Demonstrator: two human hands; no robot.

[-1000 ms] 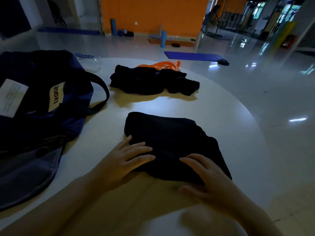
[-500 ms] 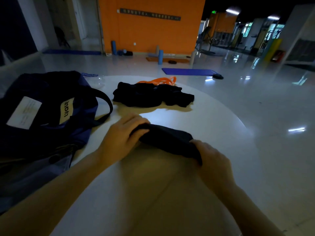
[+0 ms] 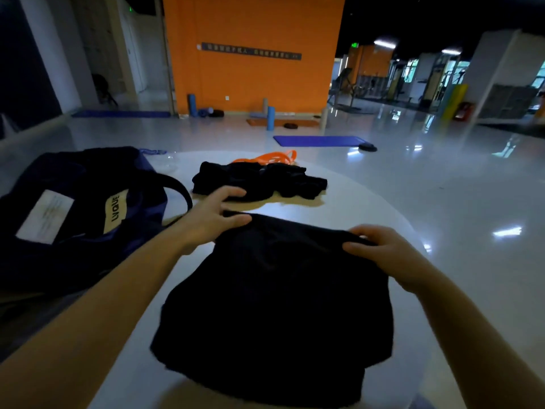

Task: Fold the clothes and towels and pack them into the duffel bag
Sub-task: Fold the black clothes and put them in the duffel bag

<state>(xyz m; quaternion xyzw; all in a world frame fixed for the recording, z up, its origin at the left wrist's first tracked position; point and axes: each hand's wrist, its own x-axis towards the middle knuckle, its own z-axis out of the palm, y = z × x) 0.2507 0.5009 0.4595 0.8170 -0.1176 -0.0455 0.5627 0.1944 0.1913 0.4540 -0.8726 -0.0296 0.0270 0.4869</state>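
A black garment (image 3: pixel 283 302) hangs lifted over the near part of the round white table (image 3: pixel 362 208). My left hand (image 3: pixel 215 219) pinches its top left corner and my right hand (image 3: pixel 383 252) grips its top right corner, so the cloth drapes down toward me. A navy duffel bag (image 3: pixel 73 214) with a beige label lies on the table at the left, its strap looping toward the middle. A second crumpled black garment (image 3: pixel 259 180) lies at the table's far side, just past my left fingers.
An orange resistance band (image 3: pixel 271 156) lies behind the crumpled garment. A clear plastic item (image 3: pixel 168 160) sits beside the bag's far end. Beyond the table stretch a glossy gym floor, a blue mat (image 3: pixel 318 140), foam rollers and an orange wall.
The folded garment lay flat under my hands, was then gripped at both ends, and now is raised and hangs spread out between my hands. My view has tilted up.
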